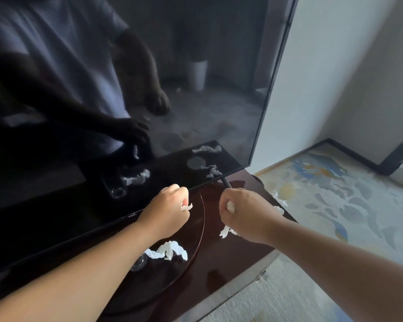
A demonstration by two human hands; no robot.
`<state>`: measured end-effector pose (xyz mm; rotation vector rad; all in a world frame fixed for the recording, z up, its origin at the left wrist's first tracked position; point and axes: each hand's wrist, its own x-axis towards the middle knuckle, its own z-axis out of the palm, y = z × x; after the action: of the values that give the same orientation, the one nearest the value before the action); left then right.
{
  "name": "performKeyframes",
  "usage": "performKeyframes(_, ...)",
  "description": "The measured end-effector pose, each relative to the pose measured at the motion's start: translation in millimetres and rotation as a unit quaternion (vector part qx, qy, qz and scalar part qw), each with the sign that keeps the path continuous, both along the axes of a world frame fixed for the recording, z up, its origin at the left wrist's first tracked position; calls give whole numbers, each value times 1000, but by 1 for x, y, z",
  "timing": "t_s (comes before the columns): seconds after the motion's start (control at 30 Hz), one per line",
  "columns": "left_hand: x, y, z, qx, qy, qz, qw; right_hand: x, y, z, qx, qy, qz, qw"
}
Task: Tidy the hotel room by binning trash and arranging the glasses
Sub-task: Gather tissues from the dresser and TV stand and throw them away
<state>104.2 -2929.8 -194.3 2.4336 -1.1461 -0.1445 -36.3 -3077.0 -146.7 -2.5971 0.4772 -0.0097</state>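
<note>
Television (126, 66): big and dark, it stands far left on the shiny brown cabinet (230, 263).
Glass (139, 263): clear, on the cabinet, partly hidden by the left arm.
Long tissue (166, 251): white and crumpled, just right of the glass.
Left hand (166, 212): fingers curled, pinching a small tissue scrap (186, 207) by the television's bottom edge.
Right hand (244, 212): a fist squeezing a tissue ball (230, 206).
Loose tissue (226, 231): pokes out under the right wrist.
Edge tissues (278, 198): at the cabinet's right edge.
Rug (335, 194): pale with blue shapes, far right.

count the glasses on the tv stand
1: a clear glass on the dark stand, partly behind the left forearm, next to a crumpled tissue. The one in the TV screen is its reflection. More may be hidden by the arms.
</note>
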Motion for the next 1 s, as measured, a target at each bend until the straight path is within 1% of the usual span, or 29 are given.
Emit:
performKeyframes(0.2,-3,-12,-14,5,-2,55,998,17,-37,-17,5,0,64,998)
performKeyframes(0.4,-27,-21,-21,30,-5,168,985,24,-74,-22,15,13,160,987)
performKeyframes(0.57,-49,-24,-25,36,-14,225,974,35,-84,-30,15,29,216,976)
performKeyframes(0.8,-58,-19,-38,28,-22,266,963,45,-77,-42,34,38,254,966)
performKeyframes(0.9,-58,-17,-54,23,-17,263,964,47,-73,-48,35,54,250,966)
performKeyframes(1.0,-58,-14,-76,42,-13,250,967,51,-71,-53,27,70,246,966)
